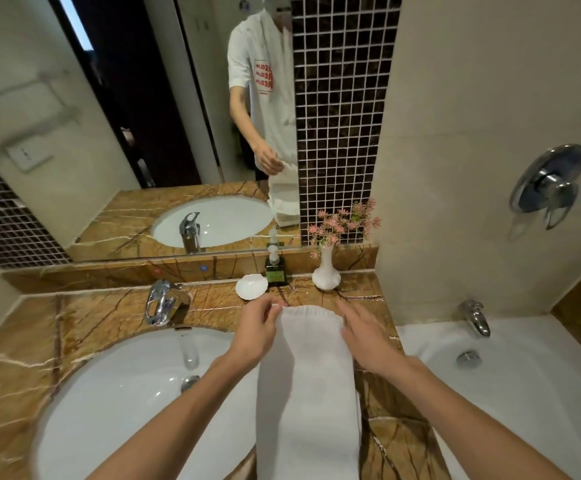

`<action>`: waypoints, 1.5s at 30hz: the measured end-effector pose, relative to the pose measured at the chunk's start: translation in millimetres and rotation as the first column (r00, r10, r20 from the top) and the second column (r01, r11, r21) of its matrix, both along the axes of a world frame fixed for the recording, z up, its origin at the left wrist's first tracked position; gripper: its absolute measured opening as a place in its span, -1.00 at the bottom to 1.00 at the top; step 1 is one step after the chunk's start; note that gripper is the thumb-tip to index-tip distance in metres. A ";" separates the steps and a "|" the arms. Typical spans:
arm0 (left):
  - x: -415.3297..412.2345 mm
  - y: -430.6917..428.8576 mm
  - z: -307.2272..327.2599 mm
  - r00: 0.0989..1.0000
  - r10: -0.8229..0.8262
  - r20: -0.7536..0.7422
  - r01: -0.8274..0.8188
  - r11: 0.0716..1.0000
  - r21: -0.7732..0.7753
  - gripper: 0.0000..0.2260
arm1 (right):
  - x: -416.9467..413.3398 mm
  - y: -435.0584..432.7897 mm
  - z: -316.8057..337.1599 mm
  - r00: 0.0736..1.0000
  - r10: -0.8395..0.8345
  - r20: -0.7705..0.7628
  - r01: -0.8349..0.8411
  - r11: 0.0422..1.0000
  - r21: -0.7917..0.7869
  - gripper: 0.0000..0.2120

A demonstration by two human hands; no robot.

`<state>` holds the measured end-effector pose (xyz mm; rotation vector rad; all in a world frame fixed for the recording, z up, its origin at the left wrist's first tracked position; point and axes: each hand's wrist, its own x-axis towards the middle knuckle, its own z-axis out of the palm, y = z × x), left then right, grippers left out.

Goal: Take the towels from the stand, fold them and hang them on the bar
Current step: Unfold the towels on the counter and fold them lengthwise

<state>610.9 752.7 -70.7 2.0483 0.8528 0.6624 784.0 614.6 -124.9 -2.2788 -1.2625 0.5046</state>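
Holding the towel (pixel 310 393) up by its top edge, just right of the sink (pixel 109 393), the left hand (pixel 258 330) pinches the corner nearer the sink between thumb and fingertips. The right hand (pixel 365 337) lays fairly straight, slightly spread fingers on the corner farther from the sink. Its thumb is hidden, so I cannot tell whether it grips. If it does not, that side could sag and the lengthwise fold slip open, or the hanging length could swing into the sink and get wet. The towel's lower end is cut off at the bottom edge. Neither stand nor bar shows plainly anywhere around the sink.
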 end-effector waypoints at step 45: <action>-100.8 -105.5 151.0 0.939 -0.293 0.180 0.213 0.907 0.362 -0.68 | -106.6 -116.2 198.3 0.964 0.202 0.171 -0.260 0.841 0.473 -0.78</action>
